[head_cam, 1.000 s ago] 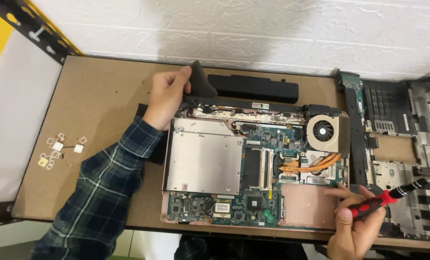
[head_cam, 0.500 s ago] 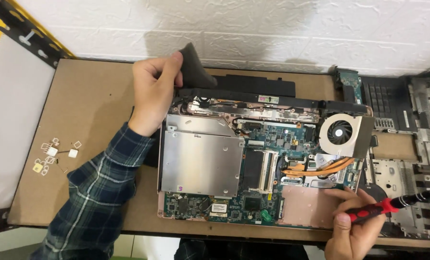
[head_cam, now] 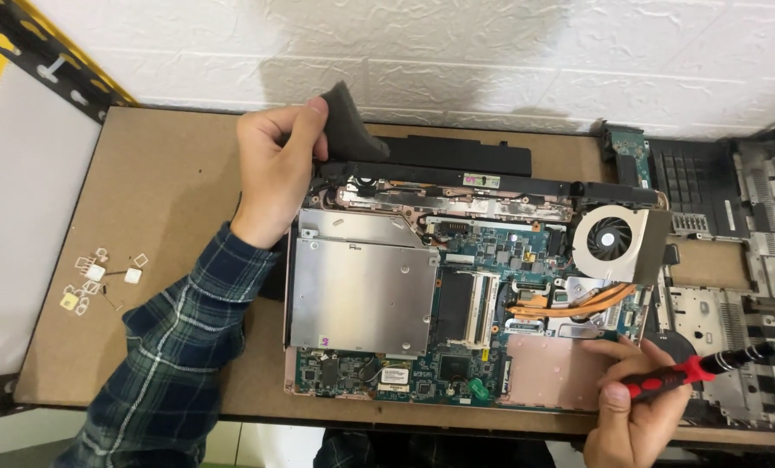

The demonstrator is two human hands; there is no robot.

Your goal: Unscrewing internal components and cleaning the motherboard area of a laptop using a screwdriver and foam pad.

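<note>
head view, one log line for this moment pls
left hand: lifts dark flap at laptop rear corner | right hand: grips red-black screwdriver | small parts: on table

- You get a single view, from the camera worn on your head.
- It looks steeply down, almost straight onto the brown tabletop [head_cam: 158,186], tipped slightly forward toward the white brick wall [head_cam: 491,52] across the top edge.
- It sits near: the opened laptop [head_cam: 457,295] fills the middle of the frame.
- Your left hand [head_cam: 275,169] enters from lower left with its plaid sleeve [head_cam: 171,364]; your right hand [head_cam: 634,412] is cut off by the bottom edge at lower right.
- Table's front edge shows along the bottom; loose laptop panels [head_cam: 726,225] run out of frame right.
- No second view, so nothing is shared.
</note>
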